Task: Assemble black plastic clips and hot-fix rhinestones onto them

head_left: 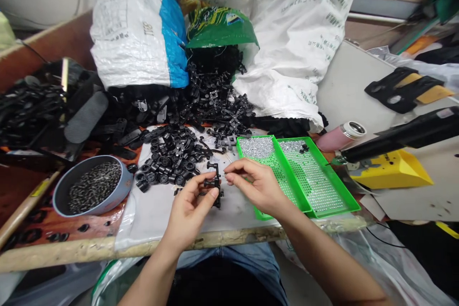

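My left hand point(191, 205) is closed round a black plastic frame-like part point(216, 182) with short stems and knobs, held above the white sheet point(143, 220). Just right of it, my right hand point(256, 184) pinches with thumb and forefinger, fingertips close to the part but apart from it. Whatever lies between those fingertips is too small to make out. Behind the hands spreads a pile of black wheels and rollers point(172, 153). A green divided tray point(310, 205) stands beside my right hand, with small silvery pieces point(256, 147) in its back left corner.
At left stands a blue bowl point(125, 191) of small metal pieces. Large sacks point(132, 24) and a heap of black parts point(218, 100) fill the back. To the right are a pink flask point(333, 141), a black powered driver point(394, 136) and a yellow holder point(398, 172).
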Demonstrator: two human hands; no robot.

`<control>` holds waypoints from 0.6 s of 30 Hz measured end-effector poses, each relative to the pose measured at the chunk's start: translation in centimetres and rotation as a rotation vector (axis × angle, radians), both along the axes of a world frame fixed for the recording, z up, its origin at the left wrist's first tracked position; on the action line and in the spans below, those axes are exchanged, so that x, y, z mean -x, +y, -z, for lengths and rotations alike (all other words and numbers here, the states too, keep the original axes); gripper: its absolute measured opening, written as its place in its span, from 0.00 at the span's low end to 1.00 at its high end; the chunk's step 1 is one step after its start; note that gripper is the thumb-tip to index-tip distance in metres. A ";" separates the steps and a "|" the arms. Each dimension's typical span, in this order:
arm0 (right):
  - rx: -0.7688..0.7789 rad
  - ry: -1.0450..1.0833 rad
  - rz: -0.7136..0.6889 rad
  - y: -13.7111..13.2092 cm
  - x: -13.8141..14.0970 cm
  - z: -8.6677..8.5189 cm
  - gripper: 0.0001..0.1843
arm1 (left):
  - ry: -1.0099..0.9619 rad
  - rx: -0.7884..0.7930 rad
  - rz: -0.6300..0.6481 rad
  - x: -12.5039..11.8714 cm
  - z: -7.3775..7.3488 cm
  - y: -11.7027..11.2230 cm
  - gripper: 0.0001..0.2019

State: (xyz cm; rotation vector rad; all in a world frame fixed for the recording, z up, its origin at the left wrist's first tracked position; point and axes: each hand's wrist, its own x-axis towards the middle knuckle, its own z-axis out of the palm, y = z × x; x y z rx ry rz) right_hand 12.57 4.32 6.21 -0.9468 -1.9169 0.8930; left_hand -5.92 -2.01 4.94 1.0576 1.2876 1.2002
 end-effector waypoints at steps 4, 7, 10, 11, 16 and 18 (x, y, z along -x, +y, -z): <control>-0.043 -0.039 -0.005 0.0 0.5 -0.4 0.03 | 0.015 -0.018 0.023 -0.2 0.2 -0.3 0.17; -0.092 -0.041 0.020 -0.3 0.5 -0.4 0.03 | 0.023 -0.024 0.024 -0.2 0.3 -0.4 0.17; -0.116 -0.045 0.027 -0.5 0.4 -0.5 0.03 | 0.035 -0.033 0.016 -0.2 0.2 -0.4 0.17; -0.121 -0.055 0.019 -0.5 0.4 -0.5 0.03 | 0.038 -0.037 0.018 -0.2 0.2 -0.4 0.17; -0.204 -0.093 -0.020 -0.7 0.5 -0.6 0.05 | 0.034 -0.056 0.043 -0.2 0.4 -0.4 0.16; -0.255 -0.095 -0.030 -1.0 0.6 -0.6 0.05 | 0.007 -0.054 0.054 -0.1 0.5 -0.3 0.15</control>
